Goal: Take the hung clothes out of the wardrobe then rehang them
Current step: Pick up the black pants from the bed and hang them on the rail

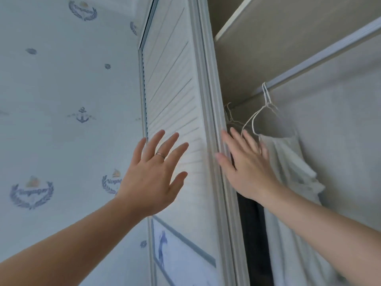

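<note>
**Hands Raised at Open Wardrobe, Clothes Hung on the Rail**

A left hand, a ring worn on one finger, is held flat with fingers spread and straight before the louvred wardrobe door at the centre of the frame. Whether the slats are touched cannot be told. A right hand is raised at its three o'clock, just past the door's edge, with fingers straight and loose and nothing grasped. Behind that hand, a white garment is hung on a wire hanger from the rail, seen at two o'clock. A dark garment is hung at the white one's seven o'clock, beside the door. Anchor-printed wallpaper is seen at nine o'clock.
</note>
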`<state>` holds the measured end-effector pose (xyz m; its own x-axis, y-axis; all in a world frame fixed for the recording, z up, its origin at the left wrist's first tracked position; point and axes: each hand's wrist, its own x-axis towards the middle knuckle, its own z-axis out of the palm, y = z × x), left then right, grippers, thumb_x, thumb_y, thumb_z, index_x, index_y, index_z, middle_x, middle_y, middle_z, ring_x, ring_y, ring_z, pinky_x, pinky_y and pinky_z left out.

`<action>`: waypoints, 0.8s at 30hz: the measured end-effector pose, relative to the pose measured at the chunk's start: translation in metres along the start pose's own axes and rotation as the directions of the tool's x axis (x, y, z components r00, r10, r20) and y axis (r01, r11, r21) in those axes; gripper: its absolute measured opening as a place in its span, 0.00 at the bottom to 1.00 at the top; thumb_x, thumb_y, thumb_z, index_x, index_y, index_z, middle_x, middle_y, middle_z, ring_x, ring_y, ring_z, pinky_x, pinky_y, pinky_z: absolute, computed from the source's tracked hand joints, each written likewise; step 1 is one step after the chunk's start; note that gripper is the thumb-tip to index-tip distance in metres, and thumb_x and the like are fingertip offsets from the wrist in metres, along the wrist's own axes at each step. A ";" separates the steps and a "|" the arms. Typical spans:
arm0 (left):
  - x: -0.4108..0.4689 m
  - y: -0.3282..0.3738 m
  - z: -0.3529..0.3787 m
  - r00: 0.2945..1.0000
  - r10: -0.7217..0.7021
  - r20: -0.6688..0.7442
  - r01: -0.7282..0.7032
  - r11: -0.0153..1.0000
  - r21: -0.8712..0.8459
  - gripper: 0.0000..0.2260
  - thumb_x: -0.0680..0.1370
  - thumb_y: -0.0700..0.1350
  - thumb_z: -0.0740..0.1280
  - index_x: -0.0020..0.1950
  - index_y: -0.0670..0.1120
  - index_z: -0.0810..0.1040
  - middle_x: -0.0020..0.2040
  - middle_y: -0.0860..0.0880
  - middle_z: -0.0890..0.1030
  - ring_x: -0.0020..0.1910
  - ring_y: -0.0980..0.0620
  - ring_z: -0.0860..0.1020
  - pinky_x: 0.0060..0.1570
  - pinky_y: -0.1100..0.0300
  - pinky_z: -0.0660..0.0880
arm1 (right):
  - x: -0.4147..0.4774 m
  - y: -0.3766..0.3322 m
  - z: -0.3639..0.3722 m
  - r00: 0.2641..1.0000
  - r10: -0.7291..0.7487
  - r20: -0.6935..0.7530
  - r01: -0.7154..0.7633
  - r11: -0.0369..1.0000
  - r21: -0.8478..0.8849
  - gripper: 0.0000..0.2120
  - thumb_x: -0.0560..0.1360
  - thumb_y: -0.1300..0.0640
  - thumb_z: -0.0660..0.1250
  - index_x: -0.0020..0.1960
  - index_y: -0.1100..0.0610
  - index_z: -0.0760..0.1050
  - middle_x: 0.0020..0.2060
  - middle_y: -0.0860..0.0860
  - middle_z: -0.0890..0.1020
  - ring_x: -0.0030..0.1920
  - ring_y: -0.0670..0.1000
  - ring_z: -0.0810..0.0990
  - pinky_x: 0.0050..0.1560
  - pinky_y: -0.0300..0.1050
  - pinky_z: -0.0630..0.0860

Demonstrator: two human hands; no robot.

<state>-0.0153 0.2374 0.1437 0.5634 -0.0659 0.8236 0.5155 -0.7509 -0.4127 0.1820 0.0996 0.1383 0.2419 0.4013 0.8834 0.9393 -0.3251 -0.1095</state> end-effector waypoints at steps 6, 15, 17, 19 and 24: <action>-0.174 -0.076 -0.041 0.966 -0.170 0.195 0.165 0.985 0.042 0.30 0.81 0.64 0.47 0.81 0.54 0.50 0.82 0.49 0.52 0.80 0.44 0.43 0.77 0.39 0.46 | -0.096 -0.153 0.053 0.972 -0.152 0.177 0.124 0.979 0.160 0.33 0.76 0.32 0.37 0.79 0.42 0.42 0.79 0.43 0.45 0.78 0.49 0.39 0.76 0.62 0.41; -0.448 -0.137 -0.146 0.716 -0.556 0.423 0.497 0.831 0.250 0.33 0.79 0.68 0.46 0.81 0.57 0.45 0.82 0.52 0.47 0.80 0.47 0.37 0.76 0.40 0.39 | -0.247 -0.367 0.124 0.831 -0.393 0.394 0.199 0.871 0.448 0.32 0.77 0.33 0.39 0.78 0.43 0.43 0.79 0.43 0.46 0.78 0.49 0.39 0.76 0.61 0.38; -0.507 -0.138 -0.170 0.617 -0.646 0.448 0.568 0.761 0.315 0.33 0.78 0.68 0.47 0.81 0.57 0.45 0.82 0.52 0.48 0.80 0.47 0.38 0.76 0.41 0.39 | -0.282 -0.410 0.138 0.775 -0.460 0.432 0.215 0.836 0.504 0.32 0.77 0.34 0.39 0.79 0.44 0.43 0.79 0.44 0.47 0.79 0.50 0.40 0.75 0.62 0.39; -0.562 -0.136 -0.193 0.498 -0.736 0.458 0.636 0.669 0.384 0.33 0.78 0.69 0.46 0.81 0.58 0.46 0.82 0.52 0.47 0.80 0.47 0.38 0.76 0.40 0.40 | -0.315 -0.454 0.150 0.719 -0.522 0.459 0.219 0.797 0.563 0.33 0.77 0.34 0.40 0.79 0.44 0.45 0.79 0.45 0.48 0.79 0.51 0.42 0.75 0.63 0.41; -0.679 -0.122 -0.243 0.218 -0.885 0.412 0.703 0.435 0.563 0.34 0.79 0.69 0.48 0.81 0.59 0.42 0.82 0.53 0.43 0.79 0.48 0.34 0.75 0.43 0.35 | -0.401 -0.554 0.174 0.548 -0.694 0.467 0.232 0.662 0.713 0.33 0.77 0.34 0.41 0.79 0.45 0.48 0.79 0.45 0.52 0.79 0.52 0.46 0.75 0.64 0.45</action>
<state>-0.6172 0.2138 -0.2706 -0.0678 0.9207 0.3842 0.9836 -0.0029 0.1806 -0.3927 0.2678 -0.2343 -0.4059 0.8455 0.3470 0.8515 0.4878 -0.1925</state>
